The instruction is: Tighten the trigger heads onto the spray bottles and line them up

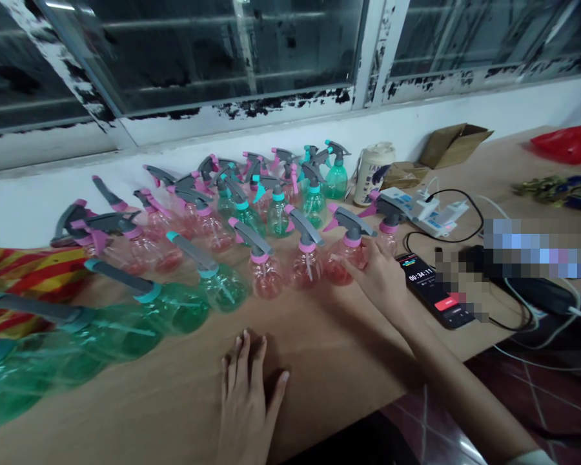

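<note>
My right hand (378,274) is closed around the body of a pink spray bottle (339,263), which stands on the table with its grey and pink trigger head on top. My left hand (248,394) lies on the bare tabletop, fingers spread, holding nothing. Just left of the gripped bottle stand two more pink spray bottles (306,266), then a green spray bottle (224,289). More green bottles (121,329) run toward the near left. Behind them are several pink and green bottles with grey heads. Another pink bottle (388,237) is partly hidden behind my right hand.
A phone (438,290) showing a timer lies right of my right arm. Behind it are a power strip (426,216) with chargers and cables, a cream cup-shaped container (375,171) and a cardboard box (455,143). Red and yellow striped cloth (24,274) lies at left, near the window wall.
</note>
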Demonstrator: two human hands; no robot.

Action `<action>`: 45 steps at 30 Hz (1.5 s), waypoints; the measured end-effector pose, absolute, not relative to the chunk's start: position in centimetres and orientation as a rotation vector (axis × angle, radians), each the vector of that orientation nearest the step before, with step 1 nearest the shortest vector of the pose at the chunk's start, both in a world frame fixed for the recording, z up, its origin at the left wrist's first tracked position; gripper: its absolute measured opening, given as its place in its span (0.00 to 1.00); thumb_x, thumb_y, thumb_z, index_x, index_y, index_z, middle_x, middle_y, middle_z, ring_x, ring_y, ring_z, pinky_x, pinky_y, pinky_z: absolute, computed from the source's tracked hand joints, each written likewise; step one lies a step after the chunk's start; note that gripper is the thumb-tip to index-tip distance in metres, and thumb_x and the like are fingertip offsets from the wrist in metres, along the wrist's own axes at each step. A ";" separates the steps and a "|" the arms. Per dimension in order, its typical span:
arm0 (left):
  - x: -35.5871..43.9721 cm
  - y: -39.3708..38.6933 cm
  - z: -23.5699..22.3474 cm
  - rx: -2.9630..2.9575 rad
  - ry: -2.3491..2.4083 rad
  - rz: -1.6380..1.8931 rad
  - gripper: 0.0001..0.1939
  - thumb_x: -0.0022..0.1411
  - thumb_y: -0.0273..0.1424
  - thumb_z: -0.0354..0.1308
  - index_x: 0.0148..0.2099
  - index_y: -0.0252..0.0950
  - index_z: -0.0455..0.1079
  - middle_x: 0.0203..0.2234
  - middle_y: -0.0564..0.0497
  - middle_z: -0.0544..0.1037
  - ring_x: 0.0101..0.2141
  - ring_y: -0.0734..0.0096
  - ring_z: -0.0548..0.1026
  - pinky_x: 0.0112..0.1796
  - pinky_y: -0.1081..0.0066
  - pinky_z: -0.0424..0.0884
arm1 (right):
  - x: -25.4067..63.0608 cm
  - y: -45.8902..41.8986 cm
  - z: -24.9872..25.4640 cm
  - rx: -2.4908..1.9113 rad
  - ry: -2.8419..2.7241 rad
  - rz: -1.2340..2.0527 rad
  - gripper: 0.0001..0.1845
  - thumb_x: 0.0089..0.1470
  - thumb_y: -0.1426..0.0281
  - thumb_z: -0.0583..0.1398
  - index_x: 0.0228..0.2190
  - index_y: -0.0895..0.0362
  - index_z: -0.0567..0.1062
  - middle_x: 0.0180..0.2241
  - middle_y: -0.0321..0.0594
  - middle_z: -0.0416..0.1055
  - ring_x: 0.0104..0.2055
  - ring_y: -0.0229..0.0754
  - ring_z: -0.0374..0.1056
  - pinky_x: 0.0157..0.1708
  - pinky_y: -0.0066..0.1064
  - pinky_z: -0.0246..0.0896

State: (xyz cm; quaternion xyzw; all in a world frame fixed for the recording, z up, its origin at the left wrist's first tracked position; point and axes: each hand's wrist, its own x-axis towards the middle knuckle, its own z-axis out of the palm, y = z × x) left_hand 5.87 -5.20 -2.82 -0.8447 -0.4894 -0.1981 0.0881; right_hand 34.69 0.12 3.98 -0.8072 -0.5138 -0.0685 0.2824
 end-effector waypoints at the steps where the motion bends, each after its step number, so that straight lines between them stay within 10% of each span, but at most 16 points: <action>1: 5.9 -5.2 -2.8 -2.512 -1.457 -0.606 0.30 0.70 0.42 0.45 0.70 0.38 0.46 0.62 0.39 0.65 0.58 0.49 0.66 0.56 0.46 0.61 | 34.6 -0.5 4.1 -2.179 -1.378 -0.185 0.30 0.57 0.49 0.55 0.49 0.59 0.69 0.44 0.53 0.75 0.36 0.58 0.75 0.26 0.39 0.63; 17: 5.9 -8.4 -1.0 -2.986 -1.870 -0.978 0.44 0.63 0.42 0.59 0.70 0.51 0.34 0.67 0.46 0.55 0.64 0.53 0.57 0.58 0.48 0.60 | 24.0 -9.6 3.6 -1.878 -1.671 -0.260 0.37 0.50 0.39 0.54 0.37 0.61 0.75 0.30 0.48 0.74 0.36 0.55 0.71 0.43 0.49 0.61; 23: 3.6 -9.0 -1.1 -2.996 -2.057 -1.253 0.39 0.62 0.40 0.61 0.68 0.46 0.46 0.64 0.44 0.60 0.63 0.54 0.60 0.58 0.50 0.60 | 20.3 -9.9 3.1 -1.695 -1.724 -0.025 0.36 0.48 0.39 0.56 0.36 0.61 0.76 0.32 0.48 0.74 0.41 0.58 0.70 0.52 0.59 0.54; 33: 0.9 -9.1 -0.4 -3.004 -2.118 -1.240 0.32 0.61 0.35 0.62 0.64 0.46 0.56 0.60 0.45 0.66 0.61 0.54 0.63 0.58 0.49 0.60 | 18.6 -6.7 5.5 -1.132 -1.545 0.998 0.31 0.46 0.59 0.69 0.51 0.48 0.68 0.47 0.38 0.73 0.43 0.45 0.73 0.43 0.39 0.71; 45: -0.8 -8.7 -0.3 -3.057 -1.858 -0.927 0.37 0.63 0.36 0.61 0.69 0.50 0.47 0.63 0.46 0.63 0.63 0.50 0.58 0.57 0.45 0.62 | 17.6 -6.2 7.2 -1.141 -1.738 0.627 0.14 0.58 0.65 0.58 0.46 0.45 0.76 0.39 0.36 0.79 0.36 0.45 0.77 0.33 0.36 0.75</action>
